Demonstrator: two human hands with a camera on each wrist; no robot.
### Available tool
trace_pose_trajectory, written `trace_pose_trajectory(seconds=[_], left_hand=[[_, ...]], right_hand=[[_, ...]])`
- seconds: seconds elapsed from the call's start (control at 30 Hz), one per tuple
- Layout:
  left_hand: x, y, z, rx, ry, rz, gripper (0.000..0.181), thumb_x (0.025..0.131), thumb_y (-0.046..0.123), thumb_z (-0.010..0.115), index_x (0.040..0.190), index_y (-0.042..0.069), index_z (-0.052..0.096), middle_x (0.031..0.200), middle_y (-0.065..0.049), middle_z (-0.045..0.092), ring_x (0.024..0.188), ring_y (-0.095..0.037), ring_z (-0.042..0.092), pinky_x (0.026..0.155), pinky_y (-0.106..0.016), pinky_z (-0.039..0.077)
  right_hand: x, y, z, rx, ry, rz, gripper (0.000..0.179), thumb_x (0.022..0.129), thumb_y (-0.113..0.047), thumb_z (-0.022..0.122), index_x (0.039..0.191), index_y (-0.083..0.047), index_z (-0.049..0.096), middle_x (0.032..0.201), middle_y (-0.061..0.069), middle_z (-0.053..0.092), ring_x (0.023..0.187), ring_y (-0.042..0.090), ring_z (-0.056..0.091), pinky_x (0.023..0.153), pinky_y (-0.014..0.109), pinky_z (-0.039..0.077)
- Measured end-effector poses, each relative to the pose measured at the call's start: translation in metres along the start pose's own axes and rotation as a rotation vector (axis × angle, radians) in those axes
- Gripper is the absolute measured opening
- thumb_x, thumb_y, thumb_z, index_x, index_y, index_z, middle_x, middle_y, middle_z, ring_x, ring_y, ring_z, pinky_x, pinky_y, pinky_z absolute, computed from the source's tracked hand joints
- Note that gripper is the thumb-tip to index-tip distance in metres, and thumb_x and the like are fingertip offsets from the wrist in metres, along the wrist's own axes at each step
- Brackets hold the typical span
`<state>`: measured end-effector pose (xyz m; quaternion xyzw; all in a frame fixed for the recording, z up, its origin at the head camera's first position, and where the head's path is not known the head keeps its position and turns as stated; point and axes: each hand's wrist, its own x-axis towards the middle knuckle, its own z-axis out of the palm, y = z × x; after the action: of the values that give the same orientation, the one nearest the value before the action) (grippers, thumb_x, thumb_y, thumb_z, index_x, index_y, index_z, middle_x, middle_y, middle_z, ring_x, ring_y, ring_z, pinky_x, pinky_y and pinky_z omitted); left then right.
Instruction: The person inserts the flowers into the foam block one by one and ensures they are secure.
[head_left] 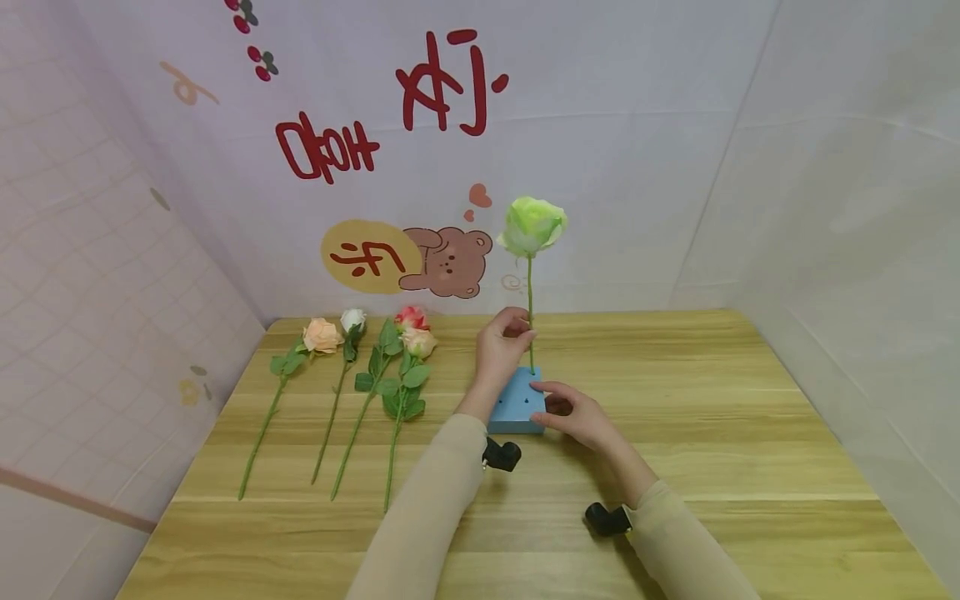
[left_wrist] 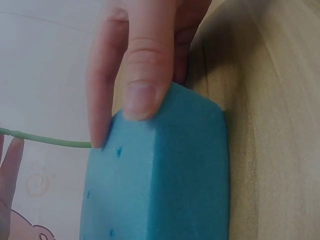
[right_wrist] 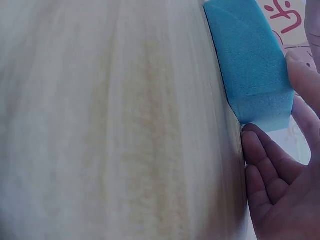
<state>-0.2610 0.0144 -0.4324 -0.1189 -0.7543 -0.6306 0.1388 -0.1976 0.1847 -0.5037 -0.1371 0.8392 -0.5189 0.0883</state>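
Note:
A pale green rose [head_left: 532,227] stands upright, the lower end of its long green stem [head_left: 531,292] in the top of a blue foam block [head_left: 516,415]. My left hand [head_left: 504,343] pinches the stem between thumb and fingertips, a little above the block. With thumb and fingers, my right hand [head_left: 576,415] grips the block's right end; the left wrist view shows its thumb [left_wrist: 142,95] on the block's edge. Small holes dot the block's top face. In the right wrist view, curled lower fingers of the right hand [right_wrist: 285,200] lie by the block's bottom corner, close to the table.
Left of the block, several flowers lie on the wooden table [head_left: 712,433]: a peach rose [head_left: 322,335], a white rose [head_left: 353,320], a red flower [head_left: 411,317] and a cream rose [head_left: 418,342]. A printed white cloth [head_left: 622,167] hangs behind.

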Motion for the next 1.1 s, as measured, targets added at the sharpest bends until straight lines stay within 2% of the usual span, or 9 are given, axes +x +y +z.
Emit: trace_pose_trajectory(seconds=[0.23, 0.37, 0.6, 1.1], left_hand=[[-0.002, -0.001, 0.0, 0.08, -0.036, 0.035, 0.019, 0.087, -0.002, 0.074, 0.104, 0.004, 0.069, 0.089, -0.01, 0.07, 0.087, -0.023, 0.066, 0.071, -0.026, 0.055], [-0.003, -0.002, 0.001, 0.119, -0.062, 0.056, 0.02, 0.087, -0.002, 0.074, 0.106, 0.005, 0.07, 0.091, -0.009, 0.07, 0.088, -0.023, 0.067, 0.074, -0.029, 0.055], [-0.004, -0.004, 0.004, 0.135, -0.078, 0.092, 0.02, 0.086, -0.001, 0.075, 0.104, 0.005, 0.071, 0.089, -0.009, 0.071, 0.086, -0.023, 0.068, 0.077, -0.029, 0.055], [-0.01, -0.01, 0.006, 0.138, -0.099, 0.099, 0.019, 0.086, -0.002, 0.074, 0.104, 0.004, 0.07, 0.09, -0.009, 0.071, 0.087, -0.023, 0.067, 0.079, -0.03, 0.054]], right_hand=[[-0.012, -0.038, -0.006, 0.025, -0.042, 0.002, 0.053, 0.091, -0.011, 0.072, 0.139, 0.003, 0.053, 0.112, 0.022, 0.063, 0.103, 0.036, 0.061, 0.087, 0.042, 0.049], [-0.012, -0.04, -0.006, 0.029, -0.039, 0.0, 0.053, 0.091, -0.011, 0.073, 0.139, 0.002, 0.053, 0.112, 0.022, 0.063, 0.103, 0.036, 0.061, 0.087, 0.043, 0.049], [-0.012, -0.04, -0.006, 0.036, -0.032, 0.002, 0.053, 0.091, -0.01, 0.072, 0.138, 0.004, 0.053, 0.111, 0.021, 0.063, 0.102, 0.036, 0.061, 0.087, 0.043, 0.049], [-0.012, -0.038, -0.005, 0.034, -0.023, 0.011, 0.053, 0.09, -0.011, 0.073, 0.138, 0.002, 0.054, 0.11, 0.019, 0.064, 0.101, 0.034, 0.062, 0.087, 0.042, 0.049]])
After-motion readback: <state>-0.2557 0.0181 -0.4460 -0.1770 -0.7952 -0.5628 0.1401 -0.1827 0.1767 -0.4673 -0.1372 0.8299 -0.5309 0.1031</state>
